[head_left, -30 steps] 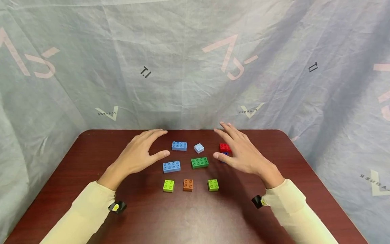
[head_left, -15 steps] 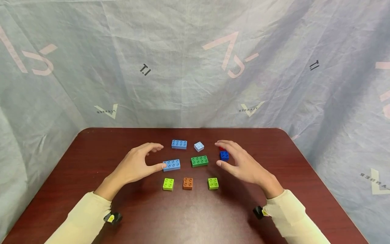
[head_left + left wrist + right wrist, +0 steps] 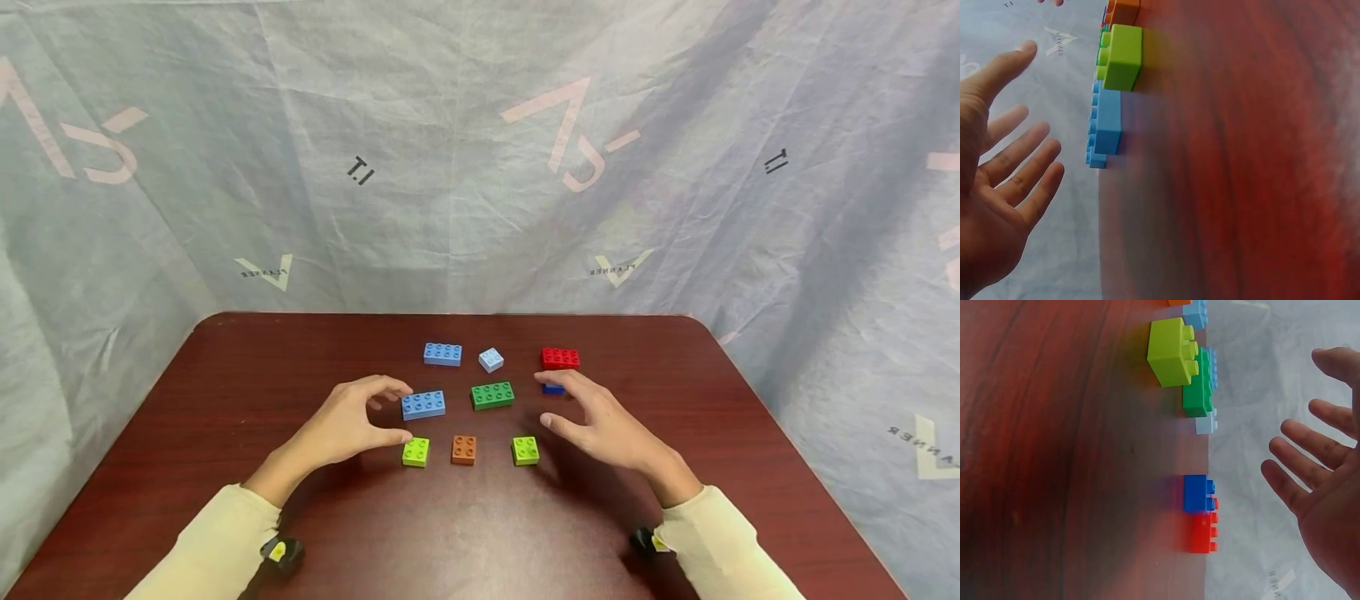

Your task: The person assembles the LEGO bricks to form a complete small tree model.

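My left hand (image 3: 343,425) hovers left of the near light-blue brick (image 3: 423,405) and the left lime-green brick (image 3: 416,452), thumb and fingers spread apart. In the left wrist view its palm (image 3: 991,219) holds nothing. My right hand (image 3: 609,425) is above the table, partly covering the dark-blue brick (image 3: 553,388); the right wrist view shows its fingers (image 3: 1300,462) loose, grasping nothing. Near it lie the red brick (image 3: 561,358) and the right lime-green brick (image 3: 526,451). Between the hands are a green brick (image 3: 492,396) and a brown-orange brick (image 3: 463,450).
At the back lie another light-blue brick (image 3: 442,354) and a small pale-blue brick (image 3: 491,360). All the bricks stand apart on the dark red-brown table (image 3: 465,533). A grey printed cloth (image 3: 420,167) hangs behind the table's far edge.
Both hands have come lower and nearer to the body, their fingers bending a little more. The right hand has uncovered the red brick. None of the bricks has moved.
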